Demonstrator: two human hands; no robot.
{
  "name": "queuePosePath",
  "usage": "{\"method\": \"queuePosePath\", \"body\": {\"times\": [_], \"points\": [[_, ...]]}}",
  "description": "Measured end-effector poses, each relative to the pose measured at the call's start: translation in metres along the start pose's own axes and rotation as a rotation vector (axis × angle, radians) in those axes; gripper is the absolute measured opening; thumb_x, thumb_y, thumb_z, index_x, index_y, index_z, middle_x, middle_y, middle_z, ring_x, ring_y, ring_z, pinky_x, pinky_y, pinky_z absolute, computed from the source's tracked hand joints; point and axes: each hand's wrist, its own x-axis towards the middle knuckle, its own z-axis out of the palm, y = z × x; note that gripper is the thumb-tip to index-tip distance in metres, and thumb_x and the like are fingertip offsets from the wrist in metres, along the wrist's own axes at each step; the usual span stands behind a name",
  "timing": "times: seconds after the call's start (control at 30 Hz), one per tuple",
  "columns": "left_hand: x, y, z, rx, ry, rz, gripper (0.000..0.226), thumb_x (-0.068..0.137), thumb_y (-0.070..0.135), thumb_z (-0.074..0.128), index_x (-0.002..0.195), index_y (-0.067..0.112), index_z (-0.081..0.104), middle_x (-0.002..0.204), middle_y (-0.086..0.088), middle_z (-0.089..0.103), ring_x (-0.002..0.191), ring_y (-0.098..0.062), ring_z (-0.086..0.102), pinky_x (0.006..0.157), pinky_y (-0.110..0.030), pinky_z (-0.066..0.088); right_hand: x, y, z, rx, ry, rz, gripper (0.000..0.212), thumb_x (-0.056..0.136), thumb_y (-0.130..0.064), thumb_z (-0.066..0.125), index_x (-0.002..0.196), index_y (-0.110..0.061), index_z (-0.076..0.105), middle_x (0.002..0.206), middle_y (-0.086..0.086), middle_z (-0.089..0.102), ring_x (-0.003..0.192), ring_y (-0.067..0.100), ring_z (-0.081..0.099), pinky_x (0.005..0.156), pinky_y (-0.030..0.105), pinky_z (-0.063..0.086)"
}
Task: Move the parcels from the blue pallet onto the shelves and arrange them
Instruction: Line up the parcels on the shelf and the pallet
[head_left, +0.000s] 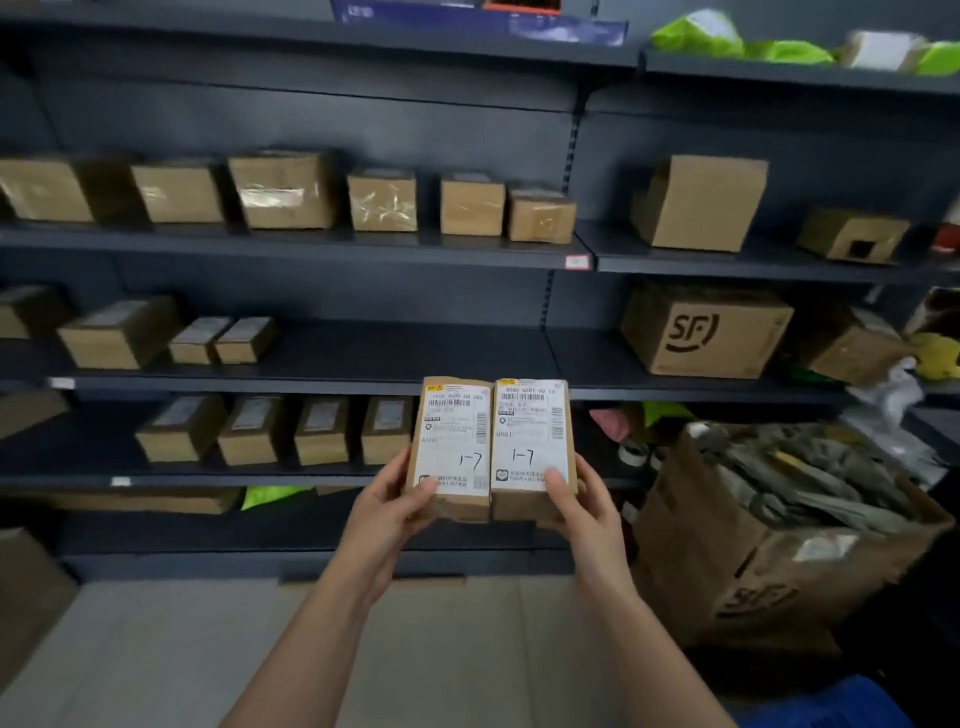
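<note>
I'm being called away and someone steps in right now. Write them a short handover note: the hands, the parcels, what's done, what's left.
Left hand grips the left parcel, right hand grips the right parcel. They are held side by side, labels up, both marked 1-7, not yet shelved.
Done: many boxes stand on the shelves, including a row of four small boxes just left of the held pair.
Left: place these two, perhaps beside that row.

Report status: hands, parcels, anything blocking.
Left hand grips left parcel, right hand grips right parcel. Both marked 1-7, held side by side before the shelves. Nothing seen blocking.
</note>
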Motion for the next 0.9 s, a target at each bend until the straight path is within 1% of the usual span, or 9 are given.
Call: {"method": "queuePosePath", "body": {"times": [0.07,0.17,0.27,0.33,0.47,0.53,0.67,0.77,0.9], "points": [[0.011,0.012,-0.015,-0.013,0.03,0.017,0.056,0.087,0.007,0.063,0.137,0.029,0.05,0.117,0.003,0.07,0.108,-0.019,0.066,0.091,-0.042,0.052,0.017,0.001,0.023,-0.021,-0.03,0.008,0.065,0.071,-0.05,0.068,0.132,-0.036,0.05,0.119,-0.013,0.063,0.111,0.006,0.058,0.1,0.037,0.047],[0.031,0.027,-0.033,-0.047,0.082,0.037,0.055,0.087,0.006,0.063,0.137,0.028,0.05,0.119,0.001,0.068,0.111,-0.02,0.063,0.092,-0.043,0.052,0.047,0.005,0.054,-0.025,-0.08,0.03,0.06,0.077,-0.055,0.064,0.133,-0.038,0.052,0.123,-0.013,0.062,0.117,0.009,0.055,0.105,0.042,0.043],[0.056,0.041,-0.049,-0.059,0.134,0.065,0.052,0.088,0.005,0.061,0.134,0.028,0.051,0.119,0.001,0.068,0.111,-0.019,0.062,0.089,-0.04,0.053,0.082,0.01,0.082,-0.014,-0.128,0.046,0.044,0.091,-0.042,0.058,0.134,-0.037,0.05,0.12,-0.013,0.063,0.115,0.009,0.055,0.105,0.04,0.043],[0.074,0.047,-0.06,-0.044,0.17,0.076,0.053,0.089,0.006,0.061,0.136,0.027,0.049,0.12,0.001,0.067,0.111,-0.019,0.062,0.091,-0.041,0.052,0.105,0.014,0.099,-0.017,-0.158,0.058,0.038,0.093,-0.036,0.057,0.131,-0.038,0.05,0.116,-0.013,0.062,0.113,0.009,0.055,0.101,0.037,0.044],[0.115,0.056,-0.081,-0.041,0.25,0.084,0.056,0.088,0.009,0.062,0.139,0.025,0.047,0.12,0.0,0.066,0.108,-0.019,0.063,0.093,-0.042,0.052,0.156,0.019,0.133,-0.062,-0.216,0.071,0.044,0.092,-0.036,0.06,0.135,-0.034,0.049,0.12,-0.01,0.063,0.111,0.008,0.055,0.1,0.037,0.044],[0.136,0.058,-0.093,-0.05,0.296,0.075,0.057,0.088,0.009,0.063,0.139,0.026,0.046,0.119,0.0,0.066,0.107,-0.018,0.063,0.094,-0.043,0.052,0.178,0.023,0.15,-0.086,-0.25,0.079,0.045,0.091,-0.039,0.061,0.135,-0.035,0.05,0.123,-0.009,0.062,0.114,0.011,0.055,0.101,0.04,0.045],[0.174,0.063,-0.118,-0.054,0.361,0.05,0.056,0.089,0.01,0.062,0.14,0.025,0.046,0.122,0.0,0.064,0.11,-0.019,0.061,0.098,-0.047,0.049,0.215,0.035,0.181,-0.133,-0.293,0.125,0.05,0.089,-0.046,0.062,0.136,-0.037,0.049,0.126,-0.008,0.059,0.114,0.011,0.053,0.098,0.039,0.045],[0.204,0.068,-0.139,-0.057,0.396,0.021,0.049,0.09,0.01,0.061,0.135,0.027,0.049,0.12,0.0,0.064,0.111,-0.021,0.059,0.099,-0.049,0.048,0.239,0.044,0.208,-0.179,-0.299,0.163,0.052,0.086,-0.051,0.062,0.135,-0.04,0.048,0.126,-0.008,0.058,0.114,0.012,0.053,0.105,0.044,0.042],[0.253,0.075,-0.181,-0.026,0.413,-0.014,0.047,0.09,0.013,0.063,0.132,0.03,0.051,0.121,-0.001,0.064,0.112,-0.022,0.06,0.095,-0.047,0.051,0.276,0.058,0.253,-0.197,-0.295,0.206,0.055,0.088,-0.048,0.062,0.138,-0.036,0.046,0.128,-0.007,0.057,0.117,0.015,0.052,0.107,0.045,0.04]]}}
